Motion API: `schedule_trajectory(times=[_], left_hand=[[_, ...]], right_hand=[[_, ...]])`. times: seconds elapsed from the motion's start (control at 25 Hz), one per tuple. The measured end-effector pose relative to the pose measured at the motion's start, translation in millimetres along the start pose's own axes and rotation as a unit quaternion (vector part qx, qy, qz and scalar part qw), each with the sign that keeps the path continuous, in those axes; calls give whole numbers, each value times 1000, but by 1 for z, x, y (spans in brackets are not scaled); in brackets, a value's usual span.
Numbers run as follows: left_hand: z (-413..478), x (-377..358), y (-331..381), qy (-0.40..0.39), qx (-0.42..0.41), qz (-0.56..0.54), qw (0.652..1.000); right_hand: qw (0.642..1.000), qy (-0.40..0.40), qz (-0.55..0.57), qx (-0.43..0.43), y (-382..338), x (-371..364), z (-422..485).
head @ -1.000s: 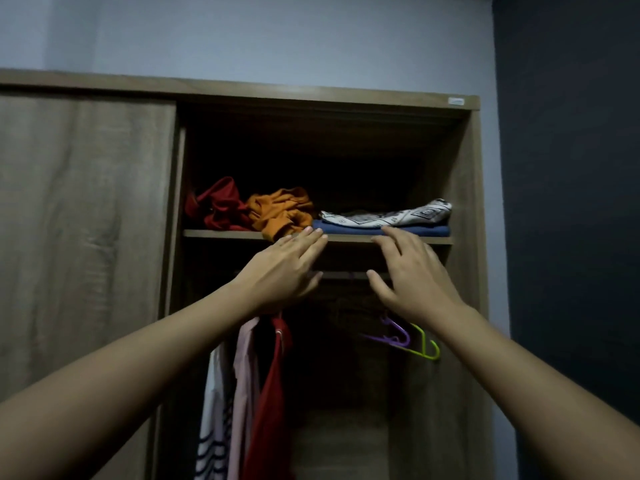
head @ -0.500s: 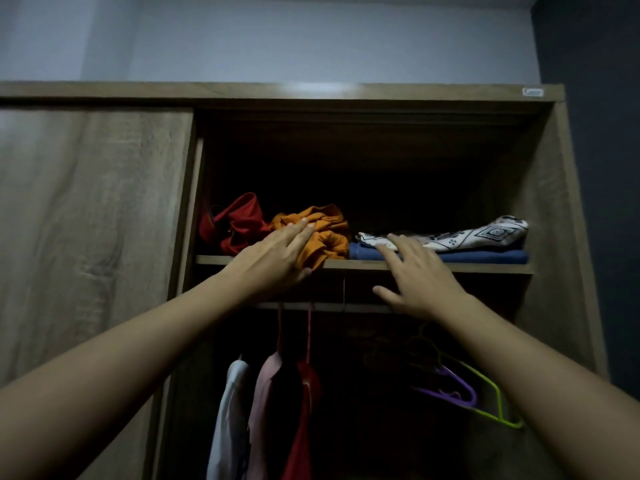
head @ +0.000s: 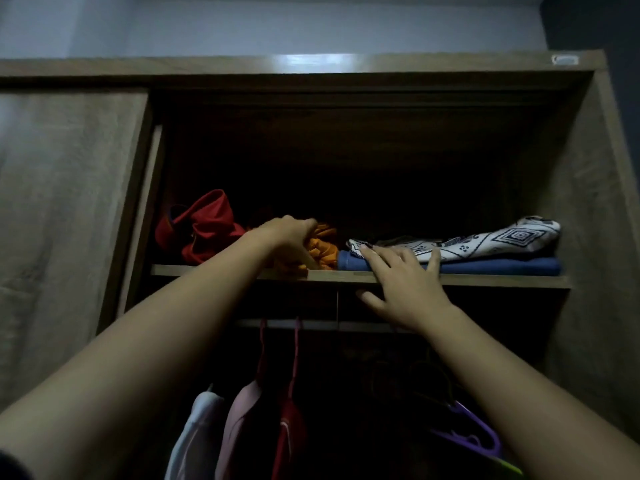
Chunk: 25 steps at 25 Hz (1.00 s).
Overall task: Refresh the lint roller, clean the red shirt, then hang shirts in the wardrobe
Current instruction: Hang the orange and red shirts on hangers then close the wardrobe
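I face the open wardrobe [head: 585, 216]. On its upper shelf [head: 485, 280] lie a crumpled red garment [head: 204, 230], a crumpled orange garment [head: 323, 249], and a white patterned cloth [head: 485, 239] on a folded blue one [head: 502, 266]. My left hand [head: 289, 233] is closed around the orange garment. My right hand [head: 403, 282] rests with spread fingers on the shelf edge, fingertips touching the blue and patterned cloths. Below, a white shirt [head: 197, 434], a pink shirt [head: 242, 420] and a red shirt [head: 289, 434] hang from the rail [head: 318, 325].
The sliding door [head: 65, 220] covers the wardrobe's left half. Empty purple hangers [head: 474, 431] and a green one [head: 512, 467] hang at the lower right of the dark compartment. A dark wall stands to the right of the wardrobe.
Both hands have reached up and deeper onto the shelf. My left hand went from lying flat to closing on the orange garment. The view has come closer to the wardrobe.
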<state>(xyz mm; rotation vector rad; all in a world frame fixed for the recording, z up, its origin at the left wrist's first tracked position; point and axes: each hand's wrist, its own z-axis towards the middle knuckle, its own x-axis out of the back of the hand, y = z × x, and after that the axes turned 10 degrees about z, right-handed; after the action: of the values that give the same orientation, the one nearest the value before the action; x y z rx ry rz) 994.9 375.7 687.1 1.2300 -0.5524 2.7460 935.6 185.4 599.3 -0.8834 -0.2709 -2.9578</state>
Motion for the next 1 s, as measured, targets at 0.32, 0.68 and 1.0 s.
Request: schedule_trajectory(times=[0.32,0.68,1.0], left_hand=[[-14,65,-22,305,-11,3,952],[-152,94,-33,320,-73,-297,897],[-265,-58,35,16,34,-592,805]], right_hand=[[998,-51,23,-15,1,2,0],[866,146,478,-20,-59,96,-75],[838,-104,524,-110,-102,61,-172]])
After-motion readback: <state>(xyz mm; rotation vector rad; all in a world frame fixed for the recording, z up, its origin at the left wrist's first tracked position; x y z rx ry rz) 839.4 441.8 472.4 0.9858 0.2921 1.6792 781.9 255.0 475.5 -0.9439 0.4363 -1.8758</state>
